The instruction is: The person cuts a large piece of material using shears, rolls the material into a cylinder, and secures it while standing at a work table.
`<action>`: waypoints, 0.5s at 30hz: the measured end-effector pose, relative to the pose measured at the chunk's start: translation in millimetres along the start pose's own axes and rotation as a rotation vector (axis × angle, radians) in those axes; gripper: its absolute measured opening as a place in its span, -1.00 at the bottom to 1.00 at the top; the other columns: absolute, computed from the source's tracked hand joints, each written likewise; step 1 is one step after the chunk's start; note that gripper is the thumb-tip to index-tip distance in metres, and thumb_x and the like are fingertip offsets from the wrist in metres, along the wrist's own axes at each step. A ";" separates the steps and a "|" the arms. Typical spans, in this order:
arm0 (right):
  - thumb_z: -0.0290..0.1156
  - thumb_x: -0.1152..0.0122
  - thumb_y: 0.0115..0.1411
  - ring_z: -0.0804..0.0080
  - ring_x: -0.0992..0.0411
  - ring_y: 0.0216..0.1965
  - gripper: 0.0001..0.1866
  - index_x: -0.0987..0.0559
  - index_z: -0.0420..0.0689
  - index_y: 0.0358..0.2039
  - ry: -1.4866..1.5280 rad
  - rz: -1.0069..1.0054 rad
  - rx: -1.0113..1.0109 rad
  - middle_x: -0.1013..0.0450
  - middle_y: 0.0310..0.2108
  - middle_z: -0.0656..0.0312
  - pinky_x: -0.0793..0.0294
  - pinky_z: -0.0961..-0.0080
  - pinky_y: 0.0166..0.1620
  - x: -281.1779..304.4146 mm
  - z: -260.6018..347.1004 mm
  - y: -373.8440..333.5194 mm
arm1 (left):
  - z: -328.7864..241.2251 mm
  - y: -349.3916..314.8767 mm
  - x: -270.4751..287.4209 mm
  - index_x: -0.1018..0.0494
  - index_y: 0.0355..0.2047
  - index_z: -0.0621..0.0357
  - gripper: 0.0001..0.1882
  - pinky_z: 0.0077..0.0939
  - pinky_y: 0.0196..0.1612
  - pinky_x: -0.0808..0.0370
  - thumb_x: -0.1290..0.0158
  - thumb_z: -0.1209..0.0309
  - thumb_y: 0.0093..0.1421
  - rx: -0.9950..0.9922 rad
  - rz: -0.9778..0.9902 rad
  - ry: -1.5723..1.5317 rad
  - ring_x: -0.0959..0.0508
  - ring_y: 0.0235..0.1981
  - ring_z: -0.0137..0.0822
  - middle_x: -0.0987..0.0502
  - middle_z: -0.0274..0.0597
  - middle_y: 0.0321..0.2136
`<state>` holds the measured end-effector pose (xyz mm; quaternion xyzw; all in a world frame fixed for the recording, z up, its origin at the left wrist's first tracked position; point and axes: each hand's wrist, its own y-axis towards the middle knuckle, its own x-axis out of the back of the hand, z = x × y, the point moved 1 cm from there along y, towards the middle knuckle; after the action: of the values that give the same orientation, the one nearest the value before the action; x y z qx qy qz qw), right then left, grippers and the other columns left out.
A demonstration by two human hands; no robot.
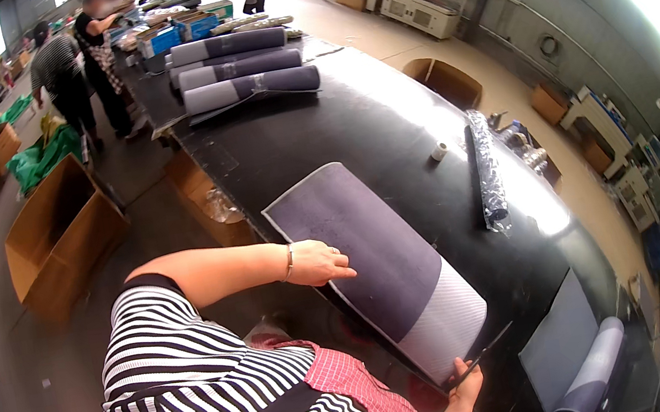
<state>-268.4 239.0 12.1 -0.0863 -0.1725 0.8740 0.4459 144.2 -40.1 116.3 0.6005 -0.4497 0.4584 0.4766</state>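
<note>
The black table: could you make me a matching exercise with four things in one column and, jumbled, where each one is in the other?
1. Left hand
2. Right hand
3. Three rolls
4. Plastic-wrapped roll

A. Near the right edge of the table
B. At the near end of the mat, with a thin dark tool
C. Side by side toward the far end of the table
D. At the dark part of the mat, with a finger pointing

Pairs: 1-D, 2-B, 3-C, 4-A
</note>
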 end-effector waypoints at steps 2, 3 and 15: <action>-0.63 -0.38 0.08 0.56 -0.35 -0.63 -0.71 -0.41 -0.05 -0.37 0.066 0.006 -0.023 -0.39 -0.54 0.37 -0.28 0.64 -0.62 -2.1 15.6 -11.0 | -29.1 -7.6 -4.2 -0.51 0.01 0.09 -0.62 -0.28 -0.19 -0.55 -0.06 0.46 0.15 0.208 -0.148 -0.158 -0.58 -0.24 -0.08 -0.51 -0.12 -0.28; -0.64 -0.38 0.06 0.56 -0.35 -0.63 -0.71 -0.41 -0.04 -0.38 0.100 0.012 -0.032 -0.39 -0.54 0.38 -0.28 0.64 -0.61 -3.4 22.2 -13.6 | -40.9 -17.2 -17.3 -0.52 -0.02 0.12 -0.65 -0.31 -0.18 -0.56 -0.03 0.46 0.15 0.355 -0.108 -0.241 -0.59 -0.24 -0.08 -0.54 -0.09 -0.29; -0.59 -0.28 -0.01 0.32 -0.46 -0.34 -0.79 -0.42 -0.10 -0.40 0.269 0.125 -0.129 -0.41 -0.41 0.27 -0.48 0.38 -0.21 -16.6 24.6 -25.7 | -56.0 37.7 -197.3 -0.41 0.21 0.10 -0.58 -0.13 0.21 -0.44 0.05 0.49 0.35 1.171 -0.589 -2.034 -0.48 0.18 -0.19 -0.50 -0.21 0.15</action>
<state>-246.9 234.0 44.5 -0.2417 -0.1613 0.8676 0.4035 66.0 30.0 -63.8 0.8908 -0.1892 -0.2152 -0.3527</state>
